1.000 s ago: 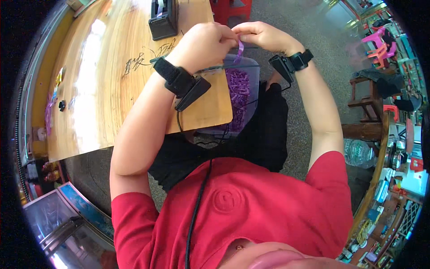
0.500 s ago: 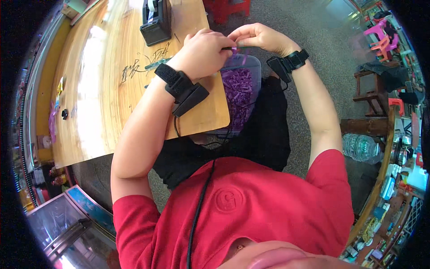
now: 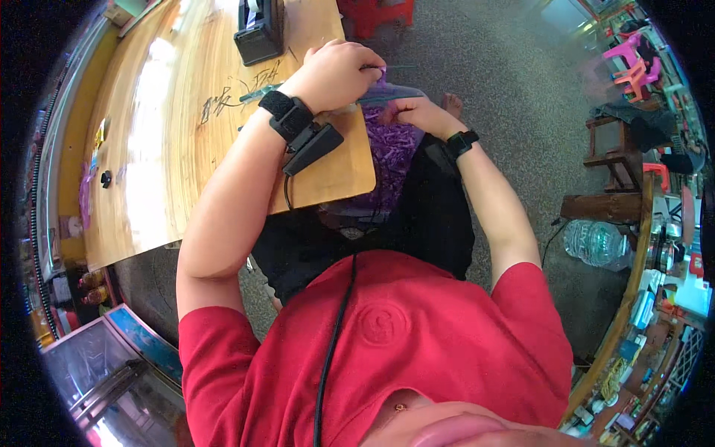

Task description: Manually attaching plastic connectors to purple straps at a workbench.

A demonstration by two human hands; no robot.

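Note:
My left hand (image 3: 339,74) is closed over the table's right edge, gripping a thin dark-green stick (image 3: 402,67). A small purple piece (image 3: 383,76) shows at its fingertips. Below and to the right stands a clear plastic bin (image 3: 406,88) holding many small purple pieces (image 3: 391,145). My right hand (image 3: 428,117) reaches over the bin with curled fingers, its tips among the pieces. Whatever those fingertips pinch is hidden. Greenish thin strips (image 3: 257,94) lie on the table beside my left wrist.
The wooden table (image 3: 201,156) fills the left side, with handwriting on its top. A black tape dispenser (image 3: 259,37) stands near its far edge. Beyond is a red stool (image 3: 376,16). To the right are a large clear bottle (image 3: 596,243) and a wooden stool (image 3: 611,149).
My right hand has left my left hand's fingertips and come down toward me, into the bin. The left hand stays near the same spot, still gripping the stick.

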